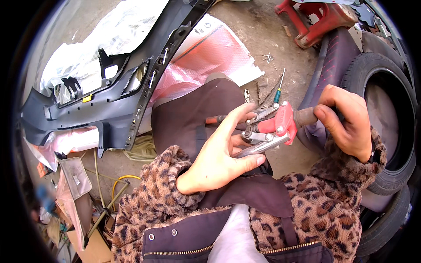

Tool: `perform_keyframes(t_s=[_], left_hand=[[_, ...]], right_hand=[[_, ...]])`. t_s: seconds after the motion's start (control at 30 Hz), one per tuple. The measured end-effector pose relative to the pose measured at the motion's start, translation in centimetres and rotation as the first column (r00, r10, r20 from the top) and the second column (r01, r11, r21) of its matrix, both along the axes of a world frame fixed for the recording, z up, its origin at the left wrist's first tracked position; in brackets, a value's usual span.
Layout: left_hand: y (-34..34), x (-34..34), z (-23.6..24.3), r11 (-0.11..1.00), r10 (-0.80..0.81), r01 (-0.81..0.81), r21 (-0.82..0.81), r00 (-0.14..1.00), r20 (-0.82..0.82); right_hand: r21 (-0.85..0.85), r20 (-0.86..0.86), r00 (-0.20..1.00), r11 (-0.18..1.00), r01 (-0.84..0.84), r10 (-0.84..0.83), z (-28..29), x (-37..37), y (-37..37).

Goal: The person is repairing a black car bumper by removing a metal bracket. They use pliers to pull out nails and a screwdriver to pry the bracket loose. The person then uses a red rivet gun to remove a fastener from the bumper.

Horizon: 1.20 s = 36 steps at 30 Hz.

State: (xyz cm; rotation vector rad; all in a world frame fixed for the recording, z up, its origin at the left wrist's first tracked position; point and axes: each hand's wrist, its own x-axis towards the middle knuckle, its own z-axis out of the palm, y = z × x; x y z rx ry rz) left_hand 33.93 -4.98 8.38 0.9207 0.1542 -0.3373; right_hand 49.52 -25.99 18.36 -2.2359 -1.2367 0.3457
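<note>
A red and silver hand riveter (280,122) with metal linkages is held in front of me. My left hand (219,160) cradles its metal arms from below and the left, thumb under them and fingers partly hidden behind. My right hand (344,118) has its thumb and curled forefinger at the grey-brown cylindrical end (305,116) of the tool. A dark handle with a red tip (215,119) sticks out to the left of my left fingers. Beyond the tool, a screwdriver with a teal handle (277,94) lies on the ground.
At the left lies a large black bumper cover (118,98) over white and pink wrapping (210,57). Tires (357,72) are stacked at the right, below a red metal stand (326,24). Small rivets (269,57) lie on the concrete. A yellow hose (117,186) and cardboard (94,245) are at lower left.
</note>
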Motion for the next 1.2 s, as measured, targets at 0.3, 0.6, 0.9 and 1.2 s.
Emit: perform_keyframes(t_s=[0.3,0.6,0.9,1.2], left_hand=[[-2.5,-1.6,0.8,0.862,0.104,-0.234,0.449,0.950,0.295],[-4.0,-1.6,0.5,0.836,0.113,-0.289,0.467,0.923,0.369],[-1.0,0.1,1.2,0.993,0.057,-0.066,0.093,0.993,0.102],[-0.1,0.3,1.1,0.989,0.045,-0.066,0.135,0.988,0.149]], right_hand=[[0.159,-0.094,0.991,0.984,-0.082,0.098,0.5,-2.0,-3.9],[0.283,-0.112,0.992,0.959,-0.019,0.053,-0.8,-3.4,-6.8],[0.277,-0.031,0.998,0.960,-0.041,0.051,1.1,-2.8,-2.8],[0.356,-0.031,0.999,0.934,-0.022,0.035,-0.1,-2.3,-0.8]])
